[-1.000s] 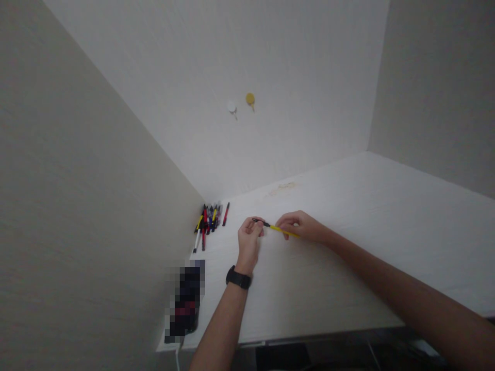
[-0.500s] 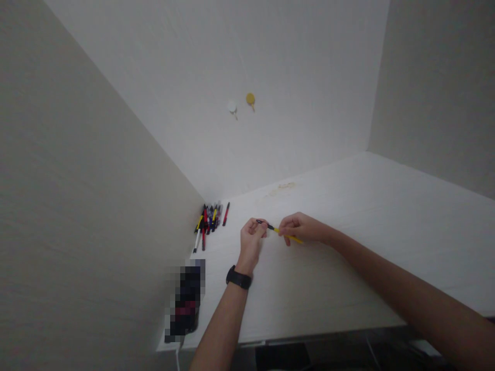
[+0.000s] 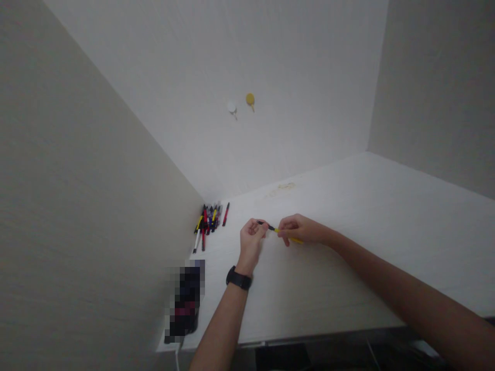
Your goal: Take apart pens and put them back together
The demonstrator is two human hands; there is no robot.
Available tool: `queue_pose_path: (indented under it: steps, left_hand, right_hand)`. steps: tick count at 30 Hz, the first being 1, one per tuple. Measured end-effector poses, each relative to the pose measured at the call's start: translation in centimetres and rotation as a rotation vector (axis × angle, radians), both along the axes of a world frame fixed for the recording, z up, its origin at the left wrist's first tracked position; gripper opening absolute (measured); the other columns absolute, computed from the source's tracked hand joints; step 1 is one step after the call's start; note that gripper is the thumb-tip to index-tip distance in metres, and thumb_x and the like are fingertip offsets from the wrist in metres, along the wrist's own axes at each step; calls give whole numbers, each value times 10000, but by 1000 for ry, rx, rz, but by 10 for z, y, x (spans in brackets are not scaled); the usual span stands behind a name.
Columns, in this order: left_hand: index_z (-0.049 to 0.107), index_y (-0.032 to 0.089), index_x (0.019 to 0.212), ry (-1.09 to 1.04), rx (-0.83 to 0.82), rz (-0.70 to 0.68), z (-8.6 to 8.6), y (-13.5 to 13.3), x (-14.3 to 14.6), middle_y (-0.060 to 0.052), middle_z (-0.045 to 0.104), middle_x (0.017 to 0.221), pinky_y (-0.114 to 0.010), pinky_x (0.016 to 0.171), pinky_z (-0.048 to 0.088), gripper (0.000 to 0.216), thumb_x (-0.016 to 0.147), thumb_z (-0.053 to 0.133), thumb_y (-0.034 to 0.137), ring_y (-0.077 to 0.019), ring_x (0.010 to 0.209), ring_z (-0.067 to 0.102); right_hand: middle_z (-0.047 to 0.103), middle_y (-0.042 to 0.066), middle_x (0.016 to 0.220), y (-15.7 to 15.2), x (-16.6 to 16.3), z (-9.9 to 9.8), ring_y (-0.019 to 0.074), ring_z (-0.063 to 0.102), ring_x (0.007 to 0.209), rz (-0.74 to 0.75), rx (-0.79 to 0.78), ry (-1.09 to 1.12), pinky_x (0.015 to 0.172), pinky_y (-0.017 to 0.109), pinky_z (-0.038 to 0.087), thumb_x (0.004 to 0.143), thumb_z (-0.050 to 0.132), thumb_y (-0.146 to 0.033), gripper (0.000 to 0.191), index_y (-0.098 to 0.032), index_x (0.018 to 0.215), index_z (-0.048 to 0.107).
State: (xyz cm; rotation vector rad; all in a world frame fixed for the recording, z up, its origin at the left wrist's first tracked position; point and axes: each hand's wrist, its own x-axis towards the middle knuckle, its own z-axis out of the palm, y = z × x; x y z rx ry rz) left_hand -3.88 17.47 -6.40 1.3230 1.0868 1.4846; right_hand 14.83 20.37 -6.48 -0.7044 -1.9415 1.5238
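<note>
A pen with a black front part and a yellow barrel (image 3: 296, 240) is held between my two hands above the white desk. My left hand (image 3: 252, 237), with a black watch (image 3: 238, 278) on its wrist, pinches the black end between thumb and fingers. The fingers of my right hand (image 3: 296, 228) are closed round the yellow barrel, and its rear end sticks out below them. Whether the black part is a cap or the pen's own grip, I cannot tell.
Several pens (image 3: 209, 219) in red, yellow, black and white lie in the desk's left corner. A blurred-out dark device (image 3: 187, 301) lies by the left wall, with a cable. Two hooks, one white (image 3: 232, 107) and one yellow (image 3: 250, 99), are on the back wall.
My right hand has shifted very slightly to the left along with the pen. My left hand has hardly moved, and both keep their hold.
</note>
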Motion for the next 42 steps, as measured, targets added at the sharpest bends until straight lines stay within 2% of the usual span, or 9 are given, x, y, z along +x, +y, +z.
queue_pose_path:
  steps: [4, 10, 16, 23, 28, 31, 34, 37, 42]
  left_hand:
    - [645, 144, 751, -20, 5, 16, 1, -1, 0, 54, 449, 541, -198, 530, 321, 269, 671, 764, 372, -67, 518, 401]
    - [646, 146, 761, -32, 22, 32, 2, -1, 1, 50, 467, 555, -197, 531, 317, 258, 680, 761, 362, -64, 517, 400]
    - [651, 147, 775, -14, 22, 25, 2, -1, 0, 46, 472, 571, -200, 528, 318, 253, 678, 760, 354, -67, 524, 400]
    - [646, 155, 775, -15, 42, 37, -1, 0, -1, 40, 516, 599, -196, 533, 313, 217, 690, 756, 323, -59, 521, 398]
    - [652, 156, 779, -8, 49, 15, 0, -1, -1, 21, 573, 652, -199, 539, 326, 205, 689, 756, 308, -58, 524, 411]
    - [648, 156, 759, -30, 57, 28, 0, -1, -1, 10, 598, 696, -198, 541, 334, 200, 678, 763, 298, -53, 525, 410]
    - [655, 155, 762, -31, 65, 40, 0, -1, -1, 16, 581, 664, -196, 541, 331, 186, 685, 760, 288, -53, 524, 407]
    - [666, 158, 773, -13, 55, 33, 1, -1, -1, 25, 556, 618, -202, 536, 327, 185, 684, 761, 289, -61, 521, 412]
    - [667, 157, 763, -12, 38, 13, 1, -1, -1, 16, 579, 633, -211, 528, 319, 194, 673, 762, 301, -63, 515, 413]
  right_hand:
    - [665, 37, 663, -1, 0, 2, 99, 471, 500, -27, 54, -34, 497, 240, 326, 829, 511, -591, 468, -147, 846, 657]
    - [635, 16, 664, 2, 0, 2, 111, 501, 580, -156, 180, -54, 542, 238, 337, 730, 682, -481, 331, -155, 758, 635]
    - [674, 34, 716, 2, 1, 4, 125, 520, 613, -121, 342, -121, 572, 252, 335, 880, 501, -394, 307, -165, 797, 687]
    - [625, 20, 696, 1, -1, 3, 153, 522, 693, -338, 532, -154, 649, 267, 367, 759, 696, -385, 220, -181, 714, 629]
    - [653, 30, 678, -2, 0, 5, 159, 556, 707, -277, 558, -158, 729, 294, 381, 854, 582, -291, 203, -181, 704, 663]
    - [676, 28, 705, -2, 0, 4, 161, 562, 718, -301, 602, -175, 753, 303, 370, 886, 551, -323, 227, -190, 753, 678]
    - [686, 30, 766, 0, 0, 0, 168, 553, 735, -370, 638, -197, 750, 307, 361, 823, 643, -418, 223, -197, 812, 665]
    - [670, 38, 751, 1, 0, -1, 178, 549, 744, -381, 641, -229, 748, 315, 356, 786, 683, -428, 239, -194, 753, 653]
    - [673, 38, 704, 2, 0, 0, 185, 558, 764, -287, 633, -229, 779, 327, 349, 892, 542, -348, 262, -202, 722, 677]
